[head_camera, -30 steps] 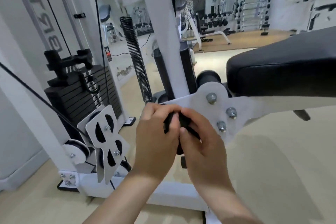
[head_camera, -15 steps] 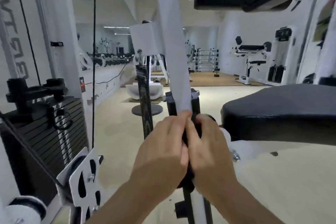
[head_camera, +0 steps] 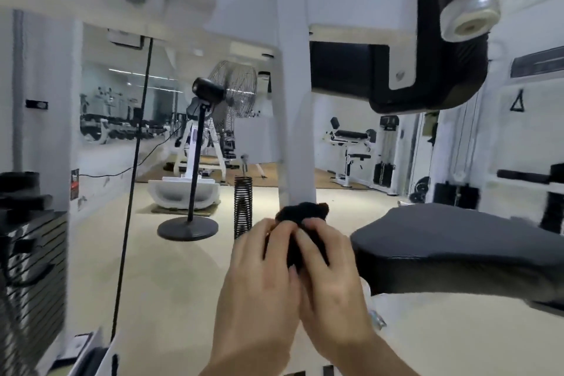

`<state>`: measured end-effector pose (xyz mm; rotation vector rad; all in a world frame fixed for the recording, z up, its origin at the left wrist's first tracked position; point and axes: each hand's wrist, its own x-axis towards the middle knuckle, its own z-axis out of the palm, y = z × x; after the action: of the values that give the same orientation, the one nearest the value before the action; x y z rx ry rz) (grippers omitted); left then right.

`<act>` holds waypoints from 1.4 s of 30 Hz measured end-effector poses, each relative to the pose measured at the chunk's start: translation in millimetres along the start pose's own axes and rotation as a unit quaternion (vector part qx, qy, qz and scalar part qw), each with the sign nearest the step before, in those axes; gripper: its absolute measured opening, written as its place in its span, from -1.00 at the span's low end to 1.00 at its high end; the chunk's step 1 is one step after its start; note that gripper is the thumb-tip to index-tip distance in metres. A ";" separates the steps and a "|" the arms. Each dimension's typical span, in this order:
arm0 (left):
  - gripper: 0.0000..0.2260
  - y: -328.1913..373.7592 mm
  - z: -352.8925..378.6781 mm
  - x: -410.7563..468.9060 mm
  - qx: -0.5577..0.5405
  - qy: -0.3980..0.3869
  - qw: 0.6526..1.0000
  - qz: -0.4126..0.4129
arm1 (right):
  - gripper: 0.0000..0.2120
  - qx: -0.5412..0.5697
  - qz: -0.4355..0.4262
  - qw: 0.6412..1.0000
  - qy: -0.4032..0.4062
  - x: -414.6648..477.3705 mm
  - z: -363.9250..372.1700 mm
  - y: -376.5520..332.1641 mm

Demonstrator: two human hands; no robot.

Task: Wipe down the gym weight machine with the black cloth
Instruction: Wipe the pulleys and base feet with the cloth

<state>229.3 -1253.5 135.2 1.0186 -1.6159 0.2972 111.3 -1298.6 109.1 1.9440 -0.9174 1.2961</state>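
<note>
Centre of frame, lower half: left hand (head_camera: 259,265) and right hand (head_camera: 329,272) are side by side and touching. The fingers of both are curled round the black cloth (head_camera: 302,212), clamping it between them. The cloth is bunched and touches the foot of the visible part of the white upright post (head_camera: 294,101) of the weight machine, at frame centre.

Right of the hands, just beside them: black seat pad (head_camera: 457,241). Upper right: black back pad (head_camera: 442,40) on a white bracket. Far left: weight stack (head_camera: 30,253), with a black cable (head_camera: 134,162) running up beside it. Background, centre left: pedestal fan (head_camera: 235,91).
</note>
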 end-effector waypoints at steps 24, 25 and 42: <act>-0.72 -14.6 -70.2 112.5 0.246 0.055 0.958 0.139 | -0.68 0.033 -0.142 0.985 0.088 133.1 -22.0 19.4; -0.74 -10.7 -71.8 123.7 0.239 0.076 0.960 0.123 | -0.67 0.043 -0.132 0.985 0.098 147.8 -24.5 23.0; -0.68 34.9 -119.7 233.5 0.413 0.062 0.857 0.300 | -0.72 0.096 -0.090 0.970 0.203 235.6 -29.9 27.1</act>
<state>288.9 -1258.7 393.0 1.0344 -1.6687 1.5568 139.2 -1338.7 343.1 1.7545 -0.4164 1.6387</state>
